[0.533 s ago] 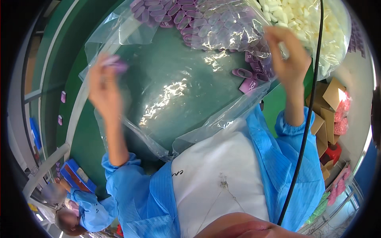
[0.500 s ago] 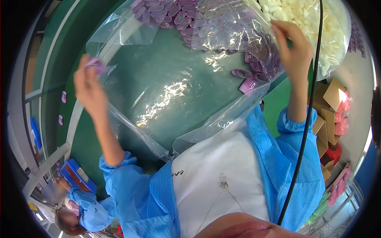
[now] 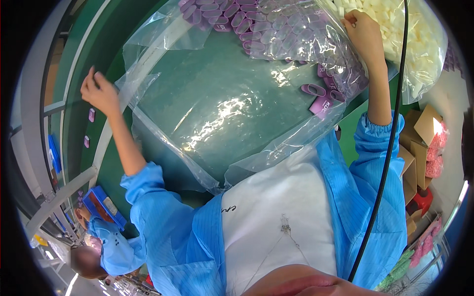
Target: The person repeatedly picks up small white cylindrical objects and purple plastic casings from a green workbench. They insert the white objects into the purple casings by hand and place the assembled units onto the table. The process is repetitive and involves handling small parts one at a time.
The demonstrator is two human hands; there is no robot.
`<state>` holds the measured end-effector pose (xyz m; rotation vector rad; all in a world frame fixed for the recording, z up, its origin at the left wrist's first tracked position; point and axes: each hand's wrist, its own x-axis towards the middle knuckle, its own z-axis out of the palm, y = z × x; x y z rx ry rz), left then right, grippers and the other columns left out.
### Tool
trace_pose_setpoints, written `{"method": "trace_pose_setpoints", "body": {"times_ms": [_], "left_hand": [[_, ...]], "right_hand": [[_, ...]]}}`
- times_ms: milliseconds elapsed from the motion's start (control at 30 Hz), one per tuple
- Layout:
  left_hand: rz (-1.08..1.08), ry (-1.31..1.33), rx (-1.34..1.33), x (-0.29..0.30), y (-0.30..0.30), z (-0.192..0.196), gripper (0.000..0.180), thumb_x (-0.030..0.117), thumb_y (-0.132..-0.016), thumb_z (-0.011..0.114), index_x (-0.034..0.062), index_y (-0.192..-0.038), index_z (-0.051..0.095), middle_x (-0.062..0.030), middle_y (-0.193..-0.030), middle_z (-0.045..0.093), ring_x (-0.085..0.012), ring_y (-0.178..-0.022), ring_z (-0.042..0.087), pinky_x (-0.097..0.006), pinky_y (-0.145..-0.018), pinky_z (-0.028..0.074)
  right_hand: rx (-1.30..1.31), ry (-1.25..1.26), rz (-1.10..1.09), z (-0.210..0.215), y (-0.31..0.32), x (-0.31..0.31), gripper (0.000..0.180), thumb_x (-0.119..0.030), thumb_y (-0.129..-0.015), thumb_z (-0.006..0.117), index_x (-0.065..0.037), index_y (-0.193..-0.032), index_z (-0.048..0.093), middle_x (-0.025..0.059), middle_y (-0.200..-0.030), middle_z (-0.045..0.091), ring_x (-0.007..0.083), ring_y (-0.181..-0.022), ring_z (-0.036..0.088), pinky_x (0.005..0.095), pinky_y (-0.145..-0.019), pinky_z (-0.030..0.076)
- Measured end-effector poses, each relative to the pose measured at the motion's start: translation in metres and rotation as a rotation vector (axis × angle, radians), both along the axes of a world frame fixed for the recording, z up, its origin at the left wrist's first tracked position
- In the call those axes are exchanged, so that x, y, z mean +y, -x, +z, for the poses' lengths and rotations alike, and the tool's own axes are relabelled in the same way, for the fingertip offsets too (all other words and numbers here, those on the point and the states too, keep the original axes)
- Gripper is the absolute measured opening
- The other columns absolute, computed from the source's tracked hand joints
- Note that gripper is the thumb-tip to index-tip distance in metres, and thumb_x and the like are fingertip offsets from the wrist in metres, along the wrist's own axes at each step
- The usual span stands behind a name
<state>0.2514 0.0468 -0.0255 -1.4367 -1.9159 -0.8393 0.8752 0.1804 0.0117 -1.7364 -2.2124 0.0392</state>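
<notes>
My left hand [image 3: 101, 92] is stretched over the green belt at the far left. Its fingers are slightly apart and nothing shows in them. Small purple pieces [image 3: 91, 115] lie in a row on the belt just below it. My right hand [image 3: 364, 37] is at the upper right, where the clear bag of purple sleeves meets the cream pieces [image 3: 395, 22]. Its fingertips are pinched together; whatever they hold is too small to make out. Hollow oval purple sleeves [image 3: 242, 24] are heaped at the top, partly under clear plastic. A few loose sleeves [image 3: 313, 90] lie nearer me.
A clear plastic sheet [image 3: 217, 123] covers the green surface before me. A black cable [image 3: 377, 197] hangs down at the right. Cardboard boxes [image 3: 417, 138] with pink bags stand on the floor. Another person in blue [image 3: 118, 246] works at the lower left beside a blue tray [image 3: 103, 207].
My left hand has moved left over the belt, and the purple sleeve it carried no longer shows. My right hand has moved up, its fingers drawing together. The whole view has shifted slightly.
</notes>
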Motion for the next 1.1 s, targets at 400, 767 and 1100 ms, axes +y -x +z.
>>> {"method": "trace_pose_setpoints", "body": {"times_ms": [400, 767, 1100], "left_hand": [[-0.859, 0.359, -0.336, -0.004, -0.272, 0.048, 0.023, 0.009, -0.071, 0.086, 0.0068, -0.087, 0.071, -0.0047, -0.109, 0.064, -0.0244, -0.098, 0.06, -0.035, -0.081, 0.05], [-0.909, 0.559, -0.865, -0.078, -0.291, 0.05, 0.054, 0.005, -0.076, 0.085, 0.0077, -0.122, 0.056, -0.0069, -0.103, 0.075, -0.0251, -0.09, 0.073, -0.032, -0.076, 0.057], [-0.966, 0.437, -0.895, -0.078, -0.287, 0.028, 0.062, 0.005, -0.076, 0.084, 0.0099, -0.128, 0.051, -0.0079, -0.102, 0.075, -0.0296, -0.093, 0.073, -0.035, -0.076, 0.058]], "right_hand": [[0.18, 0.005, -0.076, 0.029, 0.018, -0.022, 0.031, -0.029, -0.091, 0.07, 0.001, -0.099, 0.072, 0.0154, -0.086, 0.072, 0.0302, -0.074, 0.069, 0.0389, -0.071, 0.053], [0.752, 0.182, 0.641, 0.04, 0.128, -0.156, 0.016, 0.005, -0.081, 0.072, -0.001, -0.096, 0.071, 0.01, -0.094, 0.069, 0.0272, -0.083, 0.066, 0.0342, -0.07, 0.055], [0.389, -0.12, 0.77, 0.031, 0.155, -0.171, 0.027, 0.005, -0.064, 0.07, 0.007, -0.091, 0.067, 0.0134, -0.091, 0.066, 0.0245, -0.075, 0.061, 0.0329, -0.06, 0.052]]}}
